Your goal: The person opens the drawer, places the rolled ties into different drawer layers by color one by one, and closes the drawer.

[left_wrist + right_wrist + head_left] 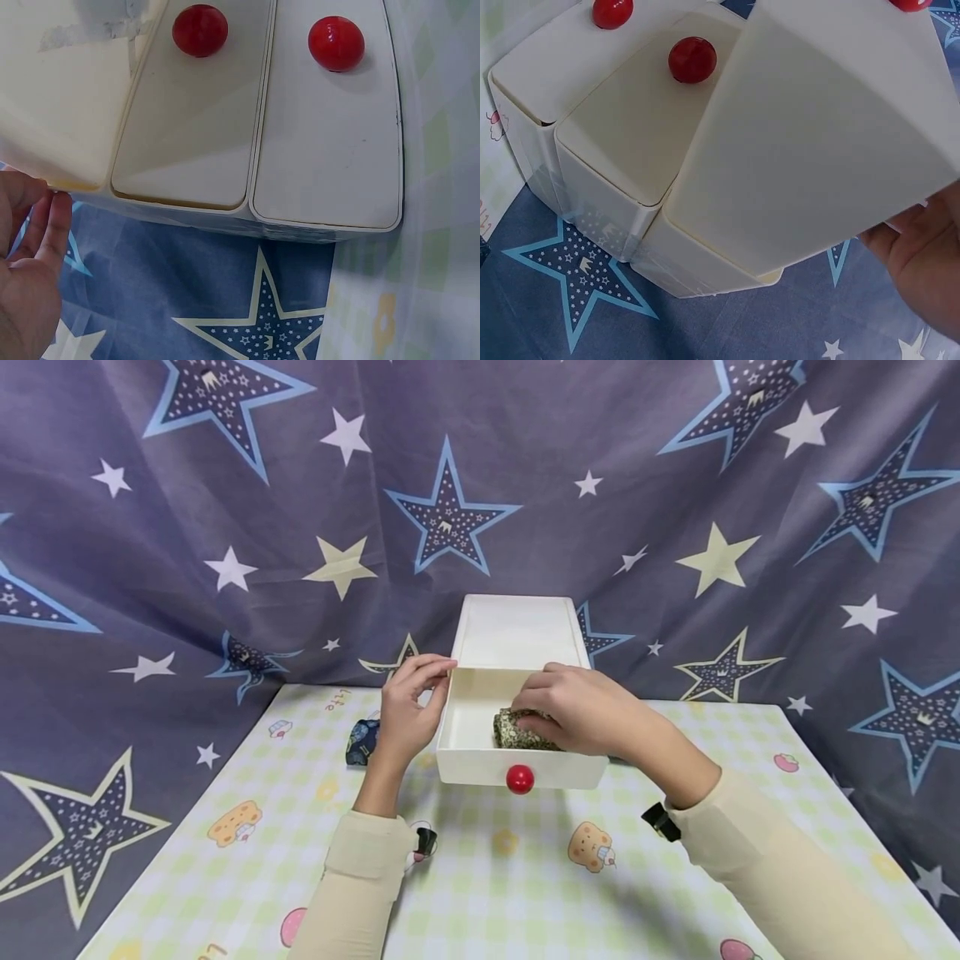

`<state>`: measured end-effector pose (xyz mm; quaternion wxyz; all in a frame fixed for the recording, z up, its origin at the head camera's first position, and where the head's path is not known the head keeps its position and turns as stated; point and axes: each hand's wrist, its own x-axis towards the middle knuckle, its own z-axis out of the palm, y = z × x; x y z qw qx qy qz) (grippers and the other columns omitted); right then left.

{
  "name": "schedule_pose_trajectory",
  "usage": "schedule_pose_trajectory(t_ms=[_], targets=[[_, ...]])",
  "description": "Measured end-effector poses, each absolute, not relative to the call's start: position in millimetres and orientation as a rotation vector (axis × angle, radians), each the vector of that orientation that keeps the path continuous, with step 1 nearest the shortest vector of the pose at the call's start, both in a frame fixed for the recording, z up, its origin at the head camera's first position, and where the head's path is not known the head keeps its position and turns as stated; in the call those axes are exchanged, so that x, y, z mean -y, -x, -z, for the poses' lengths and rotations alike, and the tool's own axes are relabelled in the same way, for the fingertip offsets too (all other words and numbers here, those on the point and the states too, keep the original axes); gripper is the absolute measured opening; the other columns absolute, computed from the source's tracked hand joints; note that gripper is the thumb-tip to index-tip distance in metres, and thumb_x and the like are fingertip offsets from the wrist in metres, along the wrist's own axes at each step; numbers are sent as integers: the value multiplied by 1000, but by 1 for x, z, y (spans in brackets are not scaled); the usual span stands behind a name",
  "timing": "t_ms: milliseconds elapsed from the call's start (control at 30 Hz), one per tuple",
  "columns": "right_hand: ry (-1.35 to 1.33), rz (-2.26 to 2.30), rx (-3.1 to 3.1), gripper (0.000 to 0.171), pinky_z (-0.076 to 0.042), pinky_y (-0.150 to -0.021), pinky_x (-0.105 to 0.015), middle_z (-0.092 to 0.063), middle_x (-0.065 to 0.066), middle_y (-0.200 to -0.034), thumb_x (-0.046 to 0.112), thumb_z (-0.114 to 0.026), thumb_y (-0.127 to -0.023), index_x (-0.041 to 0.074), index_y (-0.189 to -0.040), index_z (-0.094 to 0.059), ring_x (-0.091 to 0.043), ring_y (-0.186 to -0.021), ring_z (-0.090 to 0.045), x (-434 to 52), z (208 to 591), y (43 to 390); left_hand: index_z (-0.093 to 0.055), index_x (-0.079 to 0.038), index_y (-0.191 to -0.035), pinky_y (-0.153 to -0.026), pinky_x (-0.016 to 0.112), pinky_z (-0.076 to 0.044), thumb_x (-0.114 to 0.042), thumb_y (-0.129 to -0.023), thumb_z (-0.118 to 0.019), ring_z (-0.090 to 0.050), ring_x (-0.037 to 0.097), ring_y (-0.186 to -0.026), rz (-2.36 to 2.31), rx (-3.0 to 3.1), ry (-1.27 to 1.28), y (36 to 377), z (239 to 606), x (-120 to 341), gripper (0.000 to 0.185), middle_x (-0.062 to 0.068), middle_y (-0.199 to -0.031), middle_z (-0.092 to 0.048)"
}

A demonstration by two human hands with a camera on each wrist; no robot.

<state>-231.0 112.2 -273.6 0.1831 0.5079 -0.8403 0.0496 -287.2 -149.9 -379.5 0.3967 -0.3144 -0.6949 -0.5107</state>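
- Star-print curtain: grey-blue cloth hung behind and to both sides of the table.
- Table: covered with a green-checked cloth printed with small cartoon figures.
- Dark blue rolled cloth: lies on the table just left of my left hand, partly hidden behind the wrist; not yet put away.
- My left hand: grip curled, fingertips pinching the left wall of the pulled-out drawer near its rear corner, steadying it. The left wrist view shows only fingertips at the cabinet's edge.
- White drawer cabinet: stands at the back of the table against the curtain. The wrist views show two more drawer fronts, each with a red ball knob, both closed.
- Open drawer: drawn out toward me, red knob at front centre.
- Speckled rolled cloth: already inside the drawer, lying on its floor near the front wall.
- My right hand: reaches into the drawer from the right, grip closed over the speckled roll and not yet released.
- Progress, as I judge it: one roll is nearly stowed; letting go, storing the blue roll and shutting the drawer remain.
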Motion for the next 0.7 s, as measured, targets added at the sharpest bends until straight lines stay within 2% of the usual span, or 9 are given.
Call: schedule_pose_trajectory(t_ms=[400, 700], targets=[[-1449, -213, 2186, 19, -56, -80, -35, -71, -1, -102, 24, -78, -93, 11, -107, -76, -21, -92, -63, -117, 280, 223, -72, 15, -108, -80, 29, -62, 24, -87, -63, -67, 37, -89, 1249, 1759, 782, 288, 380, 148, 25, 27, -110, -65], [-1460, -228, 2073, 24, -56, -80, -39, -68, -4, -102, 26, -75, -94, 9, -112, -75, -25, -95, -61, -118, 286, 214, -74, 7, -113, -84, 25, -62, 14, -92, -65, -69, 30, -93, 1287, 1757, 800, 288, 379, 150, 24, 18, -114, -67]])
